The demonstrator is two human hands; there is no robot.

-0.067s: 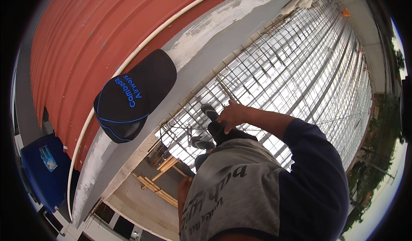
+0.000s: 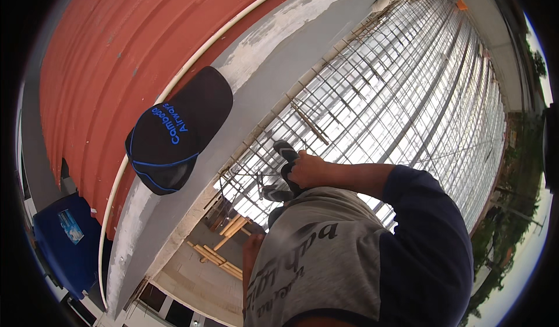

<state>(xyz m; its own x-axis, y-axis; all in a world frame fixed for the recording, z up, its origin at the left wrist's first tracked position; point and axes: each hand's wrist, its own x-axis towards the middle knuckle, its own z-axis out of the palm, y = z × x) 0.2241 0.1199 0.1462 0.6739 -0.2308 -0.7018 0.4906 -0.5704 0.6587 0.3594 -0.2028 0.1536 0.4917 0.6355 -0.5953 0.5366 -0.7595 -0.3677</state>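
My right hand (image 2: 307, 170) is in front of my body, over my dark trousers, with its fingers curled closed. Whatever they may hold is hidden. Below it, my feet in dark strapped sandals (image 2: 285, 152) stand on the grid of steel rebar (image 2: 372, 108), over shiny metal decking. My left hand (image 2: 253, 243) hangs low beside my grey shirt (image 2: 314, 239); only part of it shows and its fingers are hidden. To my left, a black cap (image 2: 180, 129) with blue piping and lettering rests across the pale pipe and the grey wall edge.
A red corrugated metal sheet (image 2: 134, 53) fills the left side, edged by a pale pipe (image 2: 201, 53). A grey plastered ledge (image 2: 273, 82) runs beside the rebar. Bamboo poles (image 2: 212, 254) show in an opening at the lower left, near a blue container (image 2: 67, 239).
My right hand has drawn back slightly toward my body, and its outstretched finger has curled in. A brown strip on the rebar now shows more fully. The view has shifted a little.
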